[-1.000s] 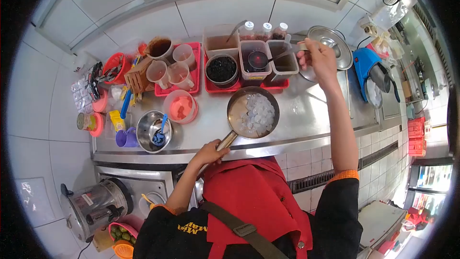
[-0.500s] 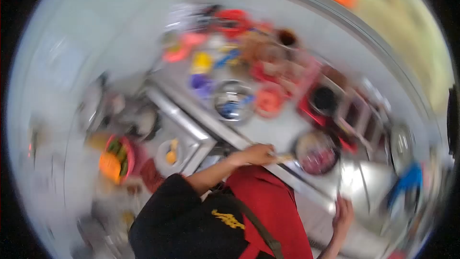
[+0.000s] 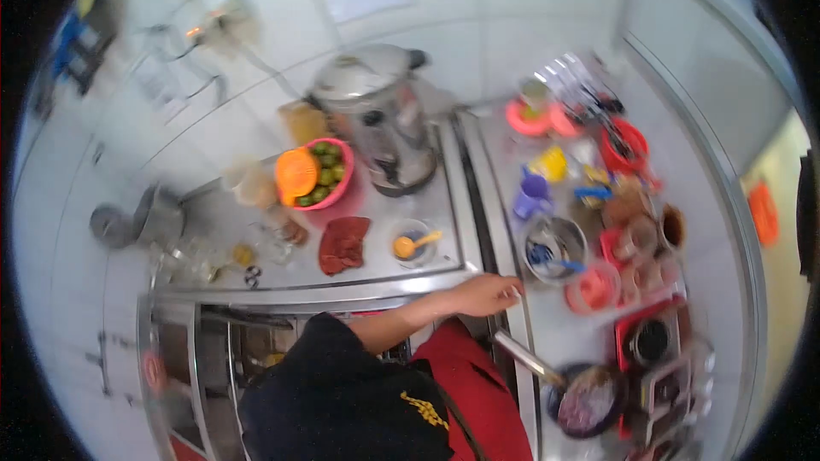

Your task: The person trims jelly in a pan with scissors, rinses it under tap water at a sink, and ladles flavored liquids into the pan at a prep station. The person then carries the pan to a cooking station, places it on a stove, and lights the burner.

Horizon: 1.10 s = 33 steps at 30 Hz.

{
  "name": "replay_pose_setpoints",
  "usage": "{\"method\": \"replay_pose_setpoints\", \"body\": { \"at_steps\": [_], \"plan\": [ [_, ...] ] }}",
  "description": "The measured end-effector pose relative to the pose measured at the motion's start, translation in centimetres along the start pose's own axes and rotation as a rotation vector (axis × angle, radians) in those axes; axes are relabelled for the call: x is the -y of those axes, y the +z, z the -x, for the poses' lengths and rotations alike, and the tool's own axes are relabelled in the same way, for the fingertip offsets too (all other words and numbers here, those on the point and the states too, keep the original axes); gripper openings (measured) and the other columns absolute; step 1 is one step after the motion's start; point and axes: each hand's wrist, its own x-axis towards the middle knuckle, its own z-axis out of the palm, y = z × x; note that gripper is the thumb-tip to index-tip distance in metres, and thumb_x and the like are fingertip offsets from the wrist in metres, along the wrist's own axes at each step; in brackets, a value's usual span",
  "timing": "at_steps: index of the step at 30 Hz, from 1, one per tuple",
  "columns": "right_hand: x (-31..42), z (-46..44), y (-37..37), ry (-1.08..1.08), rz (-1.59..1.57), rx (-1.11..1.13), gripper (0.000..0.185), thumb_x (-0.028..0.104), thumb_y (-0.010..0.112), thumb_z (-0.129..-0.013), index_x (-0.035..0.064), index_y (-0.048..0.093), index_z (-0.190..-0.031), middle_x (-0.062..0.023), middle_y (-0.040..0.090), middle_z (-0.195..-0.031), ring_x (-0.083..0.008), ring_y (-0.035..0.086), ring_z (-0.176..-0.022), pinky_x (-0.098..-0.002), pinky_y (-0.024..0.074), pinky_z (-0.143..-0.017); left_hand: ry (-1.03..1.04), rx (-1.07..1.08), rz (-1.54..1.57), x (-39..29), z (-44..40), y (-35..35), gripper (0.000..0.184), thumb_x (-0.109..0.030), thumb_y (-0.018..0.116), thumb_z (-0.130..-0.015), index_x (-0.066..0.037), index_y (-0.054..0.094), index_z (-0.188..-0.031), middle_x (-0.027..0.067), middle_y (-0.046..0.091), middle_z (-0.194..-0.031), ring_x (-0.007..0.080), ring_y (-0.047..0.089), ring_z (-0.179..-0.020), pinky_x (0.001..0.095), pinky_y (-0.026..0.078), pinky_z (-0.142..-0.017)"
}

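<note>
My left hand (image 3: pixel 489 295) is over the counter's front edge with its fingers curled together. A small pale spot shows at the fingertips; I cannot make out what it is. Just below the hand lies the bare metal handle of a dark frying pan (image 3: pixel 553 410), apart from the fingers. Pinkish-purple food (image 3: pixel 589 401) fills the pan. Beyond the hand are a steel bowl (image 3: pixel 533 269) holding blue-handled utensils and a pink container (image 3: pixel 593 288). My right hand is out of view.
On the left counter stand a steel urn (image 3: pixel 367 90), a pink basket (image 3: pixel 348 172) of green fruit, an orange juicer (image 3: pixel 297 172), a dark red cloth (image 3: pixel 343 245) and a bowl with an orange spoon (image 3: pixel 408 246). Purple and pink cups, glasses and a red appliance (image 3: pixel 630 341) crowd the right counter.
My view has swung left, bringing the urn and left counter into sight. My left hand has come away from the pan handle. My right hand has left the view.
</note>
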Motion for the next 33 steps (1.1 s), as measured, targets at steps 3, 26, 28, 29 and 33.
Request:
{"method": "replay_pose_setpoints", "body": {
  "at_steps": [3,26,28,29,33],
  "plan": [
    [-9.5,2.2,0.5,-0.039,-0.411,0.243,0.039,0.018,0.042,-0.094,-0.0091,0.05,-0.121,-0.0192,0.054,-0.123,-0.0258,0.052,-0.113,-0.0359,0.0406,-0.097,0.028,0.065,0.206,4.8,-0.3,4.5,0.027,-0.017,0.056,-0.088,-0.001,0.055,-0.11,0.0079,0.063,-0.089,0.0142,0.059,-0.084,0.0294,0.049,-0.076],
    [5.2,-9.6,1.7,0.637,-0.425,-0.154,0.031,0.024,0.05,-0.093,-0.0058,0.061,-0.094,-0.0127,0.066,-0.078,-0.0155,0.064,-0.064,-0.0267,0.0539,-0.06,0.186,0.544,-0.135,-1.0,-4.9,10.2,0.033,-0.024,0.058,-0.086,-0.003,0.057,-0.112,0.0169,0.061,-0.107,0.0299,0.06,-0.099,0.0365,0.046,-0.085],
    [6.0,-9.7,0.7,0.613,-0.424,-0.147,0.031,0.024,0.05,-0.093,-0.0059,0.061,-0.094,-0.0124,0.065,-0.077,-0.0152,0.063,-0.063,-0.0265,0.0536,-0.059,0.143,0.594,-0.116,-0.4,-5.0,10.6,0.036,-0.026,0.058,-0.088,-0.003,0.054,-0.116,0.0159,0.063,-0.104,0.0265,0.062,-0.095,0.0362,0.048,-0.082],
    [6.8,-9.7,0.2,0.614,-0.421,-0.153,0.031,0.024,0.05,-0.093,-0.0059,0.061,-0.094,-0.0124,0.065,-0.077,-0.0152,0.063,-0.063,-0.0265,0.0536,-0.059,0.148,0.6,-0.116,-0.3,-5.2,10.7,0.036,-0.026,0.058,-0.088,-0.003,0.054,-0.116,0.0159,0.063,-0.104,0.0265,0.062,-0.095,0.0362,0.048,-0.082],
    [9.0,-8.6,-1.6,0.57,-0.438,-0.16,0.03,0.025,0.052,-0.093,-0.0043,0.06,-0.095,-0.0116,0.064,-0.077,-0.0142,0.062,-0.063,-0.0254,0.051,-0.057,0.12,0.702,-0.173,-1.6,-5.5,11.1,0.045,-0.032,0.061,-0.085,-0.004,0.052,-0.119,0.0173,0.063,-0.104,0.0282,0.063,-0.093,0.0371,0.048,-0.08]
  ]
}}
